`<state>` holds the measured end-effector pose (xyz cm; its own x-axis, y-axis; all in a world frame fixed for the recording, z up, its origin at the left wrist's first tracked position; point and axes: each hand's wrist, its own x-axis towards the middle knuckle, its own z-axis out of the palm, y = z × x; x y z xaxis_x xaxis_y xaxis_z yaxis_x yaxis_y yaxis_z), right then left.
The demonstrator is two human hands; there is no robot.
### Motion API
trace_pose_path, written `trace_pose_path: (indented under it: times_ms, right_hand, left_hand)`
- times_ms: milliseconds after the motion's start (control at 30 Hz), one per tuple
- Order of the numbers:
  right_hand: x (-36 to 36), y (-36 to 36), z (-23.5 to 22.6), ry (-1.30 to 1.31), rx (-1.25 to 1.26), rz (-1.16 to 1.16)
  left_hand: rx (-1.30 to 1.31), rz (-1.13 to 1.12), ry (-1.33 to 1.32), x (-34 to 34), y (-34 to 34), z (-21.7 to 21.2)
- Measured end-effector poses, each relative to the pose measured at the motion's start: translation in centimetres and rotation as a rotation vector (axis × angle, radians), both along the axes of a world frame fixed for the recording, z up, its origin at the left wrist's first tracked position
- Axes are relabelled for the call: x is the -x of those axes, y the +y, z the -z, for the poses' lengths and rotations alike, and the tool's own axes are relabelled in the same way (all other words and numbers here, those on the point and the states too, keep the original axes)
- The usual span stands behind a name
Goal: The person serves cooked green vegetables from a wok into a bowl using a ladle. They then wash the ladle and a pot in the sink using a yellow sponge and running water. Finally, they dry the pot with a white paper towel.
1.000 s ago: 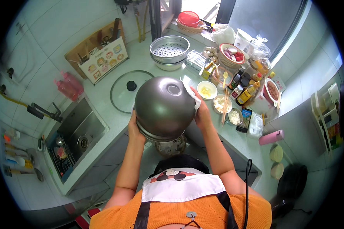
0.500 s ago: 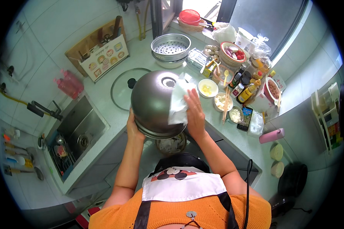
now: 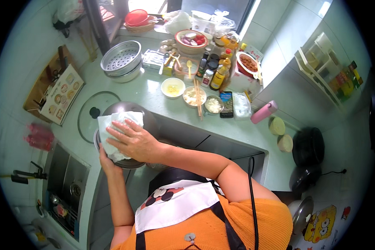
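A dark grey wok [image 3: 149, 121] is tipped over in front of me, its rounded outer side facing up. My left hand [image 3: 108, 165] is closed round its rim on the near left side. Flat against the wok lies a white cloth or paper towel [image 3: 109, 146], which covers much of its left part. On top of it rests my right hand [image 3: 134, 141], fingers stretched out and spread, pressing it to the metal. Just behind the wok is a glass lid [image 3: 87, 121] with a black knob, partly hidden by the wok.
Left of me is a sink [image 3: 68, 181]. A steamer pot [image 3: 121, 60] stands farther back. Along the counter are small bowls [image 3: 173, 88], chopsticks [image 3: 198, 98], several bottles [image 3: 220, 75], a phone [image 3: 226, 104] and a pink flask [image 3: 263, 111]. A knife rack [image 3: 62, 96] leans at the wall.
My right hand and the white towel have swept from the wok's right side across to its left. The view has swung right, so the counter things appear farther left. My left hand keeps the rim.
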<state>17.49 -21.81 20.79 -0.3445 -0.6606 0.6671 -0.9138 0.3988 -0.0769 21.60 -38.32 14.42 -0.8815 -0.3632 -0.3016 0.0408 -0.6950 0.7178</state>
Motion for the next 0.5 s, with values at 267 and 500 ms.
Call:
trace_pose_path:
  times_ms: [267, 500]
  right_hand:
    - [-0.7, 4.8, 2.4, -0.001, -0.002, -0.072]
    - [1.1, 10.8, 8.4, -0.158, 0.058, -0.086]
  left_hand:
    - [-0.038, 0.010, -0.038, -0.1, 1.4, -1.2]
    - [-0.107, -0.004, -0.119, 1.4, 1.4, -0.9]
